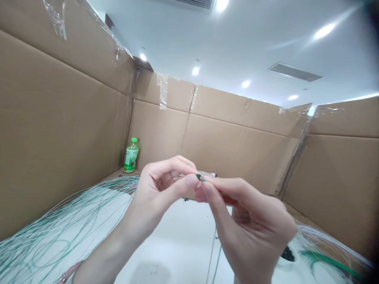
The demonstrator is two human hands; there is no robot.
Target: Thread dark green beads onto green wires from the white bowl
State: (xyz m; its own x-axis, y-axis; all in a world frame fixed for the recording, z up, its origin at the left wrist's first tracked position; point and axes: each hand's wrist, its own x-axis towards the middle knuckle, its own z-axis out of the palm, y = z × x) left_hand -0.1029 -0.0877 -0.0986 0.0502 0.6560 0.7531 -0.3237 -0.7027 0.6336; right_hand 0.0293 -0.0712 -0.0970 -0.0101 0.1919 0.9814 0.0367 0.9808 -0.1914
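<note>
Both hands are raised in front of me above the white tabletop point(177, 240), their fingertips nearly touching. My left hand point(168, 181) pinches a small dark green piece point(199, 176) between thumb and index finger. Thumb and index finger of my right hand point(245, 213) are pressed together on a thin green wire point(203, 179), whose end meets the dark piece. Whether the wire sits inside the piece is too small to tell. Below the right hand, thin wires point(218, 256) run down over the tabletop.
Many loose green and white wires point(74, 217) spread over the left side. A green bottle point(131, 156) stands in the back left corner. At the right are a container of dark small parts point(288, 254) and more green wires point(328, 260). Cardboard walls point(237, 146) surround the table.
</note>
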